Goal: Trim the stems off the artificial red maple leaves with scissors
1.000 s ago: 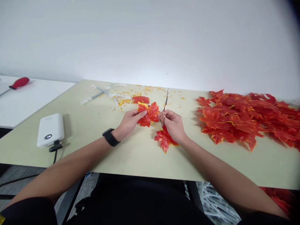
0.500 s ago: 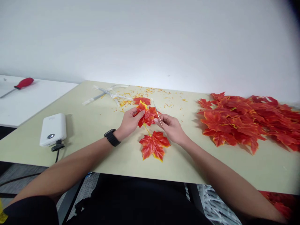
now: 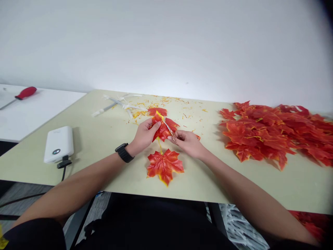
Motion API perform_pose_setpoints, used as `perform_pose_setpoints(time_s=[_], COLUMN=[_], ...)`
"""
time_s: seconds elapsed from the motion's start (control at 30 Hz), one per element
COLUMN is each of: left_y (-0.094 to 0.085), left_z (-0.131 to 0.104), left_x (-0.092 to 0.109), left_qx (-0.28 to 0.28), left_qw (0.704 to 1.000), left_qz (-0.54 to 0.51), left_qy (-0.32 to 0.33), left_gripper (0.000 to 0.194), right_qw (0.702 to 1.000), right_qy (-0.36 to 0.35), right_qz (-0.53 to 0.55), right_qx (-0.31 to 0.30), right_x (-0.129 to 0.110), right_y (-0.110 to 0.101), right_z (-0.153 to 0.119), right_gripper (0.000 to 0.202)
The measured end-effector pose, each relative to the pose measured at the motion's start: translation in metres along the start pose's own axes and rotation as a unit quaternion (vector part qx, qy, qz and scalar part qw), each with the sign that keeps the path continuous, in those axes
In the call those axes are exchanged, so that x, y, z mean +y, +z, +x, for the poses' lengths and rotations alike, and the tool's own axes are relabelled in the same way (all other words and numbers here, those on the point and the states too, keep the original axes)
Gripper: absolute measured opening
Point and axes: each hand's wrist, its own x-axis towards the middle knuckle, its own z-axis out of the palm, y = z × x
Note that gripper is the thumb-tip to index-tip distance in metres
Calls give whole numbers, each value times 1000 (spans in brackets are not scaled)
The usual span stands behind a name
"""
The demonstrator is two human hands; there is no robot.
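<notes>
My left hand (image 3: 146,133) pinches a red artificial maple leaf (image 3: 161,131) with a yellow edge between thumb and fingers. My right hand (image 3: 189,142) is closed around slim metallic small scissors (image 3: 170,130), whose blades lie against the leaf's upper right edge. A yellow stem (image 3: 160,146) runs from this leaf down to a second maple leaf (image 3: 165,166), which hangs low over the table front. Behind the held leaf lies another red leaf (image 3: 157,111). An orange-red bit shows beyond my right hand, partly hidden.
A large pile of red maple leaves (image 3: 260,132) covers the right side of the table (image 3: 104,139). Yellow and orange trimmings (image 3: 161,101) and clear plastic strips (image 3: 114,104) lie at the back. A white power bank (image 3: 59,144) with a cable is left; a red-handled screwdriver (image 3: 26,93) lies beyond.
The scissors have moved left onto the held leaf, tips now against its edge. The lower leaf has swung slightly left and turned. My left hand has barely moved.
</notes>
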Motion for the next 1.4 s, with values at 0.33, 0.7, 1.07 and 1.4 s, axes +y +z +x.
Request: perform_pose_setpoints(time_s=[0.33,0.7,1.07,1.4], left_y=[2,1,-1,-1], left_z=[-5,-6,-2,-2], left_x=[9,12,12,14], left_qx=[-18,-26,-52,-89], left_qw=[1000,999,984,981], left_qz=[22,-13,-127,-139], left_qy=[-9,-31,-111,-106], left_gripper=[27,28,20,24], right_qw=[1000,1000,1000,999], right_qy=[-16,-21,-17,-32], right_qz=[10,-11,2,-19], right_qx=[2,6,-6,5], right_x=[9,4,0,0], right_y=[2,1,4,4], right_z=[2,1,-1,-1], right_gripper=[44,42,35,28])
